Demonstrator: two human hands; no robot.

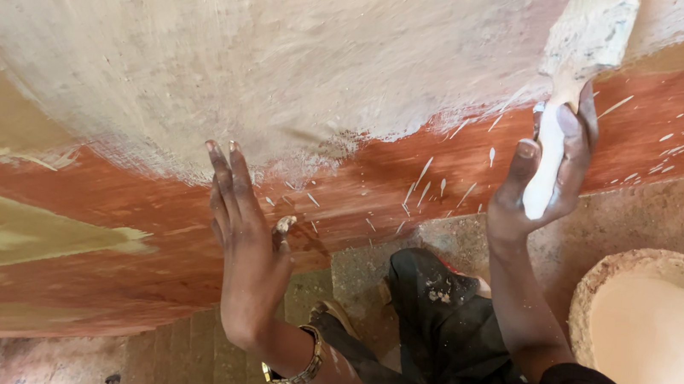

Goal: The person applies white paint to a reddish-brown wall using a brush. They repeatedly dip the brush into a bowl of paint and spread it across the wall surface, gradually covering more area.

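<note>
1. Our right hand is closed around the white handle of a paintbrush, fingers wrapped on one side and thumb on the other, low on the handle near its end.
2. The paintbrush stands upright against the wall, its wide bristle head loaded with cream paint and pressed where the fresh cream coat meets the bare reddish-brown band below.
3. Our left hand is open and holds nothing; its fingers lie stretched flat on the wall, on the reddish band just under the edge of the wet paint, with a dab of paint on the thumb. A metal wristband sits at that wrist.
4. We judge the paintbrush to be light and stiff in the handle and soft in the bristles. The handle is smeared with paint, so it is likely slick; a full wrap around the handle, as now, seems the sure place to hold it.
5. Right of the wall's base, on the dusty floor, stands a round basin filled with cream paint, its rim crusted.
6. Pale splashes dot the reddish band near the paintbrush.
7. Below the wall, dark trousers speckled with paint show between our arms.
</note>
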